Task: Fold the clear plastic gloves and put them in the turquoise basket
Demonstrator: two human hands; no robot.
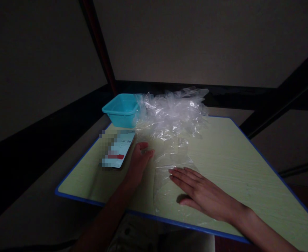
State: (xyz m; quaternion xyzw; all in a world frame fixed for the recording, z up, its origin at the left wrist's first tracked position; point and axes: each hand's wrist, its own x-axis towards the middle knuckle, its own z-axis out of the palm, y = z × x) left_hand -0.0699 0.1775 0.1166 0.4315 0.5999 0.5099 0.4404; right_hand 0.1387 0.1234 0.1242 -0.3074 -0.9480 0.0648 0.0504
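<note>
A clear plastic bag (166, 190) lies spread on the table, its near end reaching the front edge. My right hand (196, 189) rests flat on this bag, fingers stretched out and thumb apart. Left of the bag is my left hand (140, 159), its thumb and fingers bent but apart, with nothing visible between them. Beyond both hands sits a crumpled heap of clear plastic bags (173, 110). Where the flat bag meets the heap, I cannot make out the boundary.
The pale table (230, 161) has a blue edge. At its back left stands a turquoise plastic basin (122, 120), partly overlapped by the heap. A phone (122, 148) with a lit timer screen lies left of my left hand. Dark bars and a wall are behind.
</note>
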